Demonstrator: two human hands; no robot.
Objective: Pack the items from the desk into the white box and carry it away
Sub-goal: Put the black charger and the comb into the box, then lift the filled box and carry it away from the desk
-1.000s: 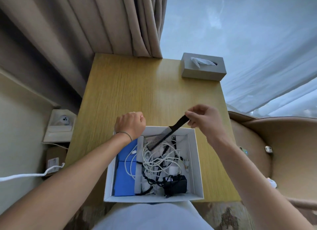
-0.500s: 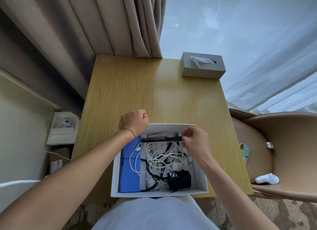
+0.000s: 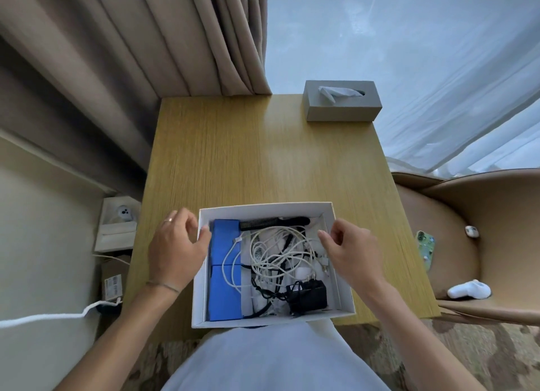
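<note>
White cardboard makes the box, and we see it standing on the wooden desk at the near edge, just in front of our body. We take this box as the landmark. Inside it, along the far wall, a black comb lies flat. Against the left wall inside the box lies a blue flat pack, and in the middle a bundle of white cables is mixed with some black wire. In the near right corner inside the box a black charger rests with its pins up. Our left hand is at the left wall of the box, the fingers loosely curled and half open, with the thumb reaching over the rim; it grips nothing firmly, and we cannot tell if it really touches the wall. Our right hand hovers at the right wall of the box, also half open with bent fingers, and it holds nothing. Far beyond the box, at the far right corner of the desk, stands a grey tissue box. To the right of the box, off the desk, is a brown chair with a green phone and a white sock on the seat. Behind the desk hangs a beige curtain.
</note>
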